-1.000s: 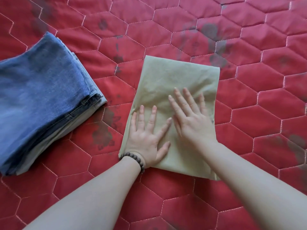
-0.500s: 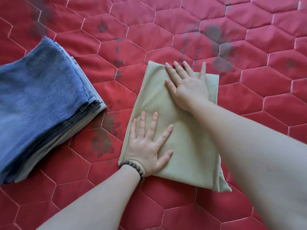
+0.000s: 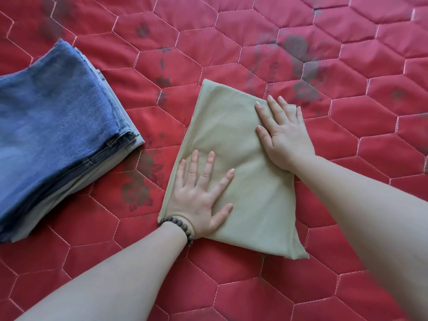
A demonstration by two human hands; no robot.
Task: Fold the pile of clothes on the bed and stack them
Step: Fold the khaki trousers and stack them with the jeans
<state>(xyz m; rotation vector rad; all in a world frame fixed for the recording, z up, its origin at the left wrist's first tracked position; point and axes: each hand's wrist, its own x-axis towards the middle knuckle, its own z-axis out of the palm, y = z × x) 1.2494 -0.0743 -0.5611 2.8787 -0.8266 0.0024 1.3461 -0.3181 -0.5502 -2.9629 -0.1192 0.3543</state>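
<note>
Left hand [image 3: 199, 195]: flat, fingers straight and spread, palm pressing the near-left part of the folded khaki garment [image 3: 231, 135]. Grasps nothing. Beaded bracelet [image 3: 178, 225] on that wrist, at the garment's near-left corner.

Right hand [image 3: 284, 133]: also flat, fingers straight, pressing the far-right part of the same garment, fingertips at its far-right edge. Grasps nothing.

Garment position: lies on the red quilted bedcover [image 3: 301, 42], roughly centre of view, already a compact rectangle, set at a slight angle. Surface mostly smooth; faint creases between the 2 hands.

Stack [image 3: 58, 135]: to the left, apart from the khaki piece, a strip of bedcover between them. Blue denim on top, at least 1 lighter grey-beige layer visible beneath at its near edge. Exact count of pieces cannot be told.

Progress, judged: late stage. No unfolded clothes visible on the bed in this view; anything outside the frame is unknown. The khaki piece looks folded and is in the smoothing step. Left to do: possibly 1 more fold, then lift it onto the denim stack.
</note>
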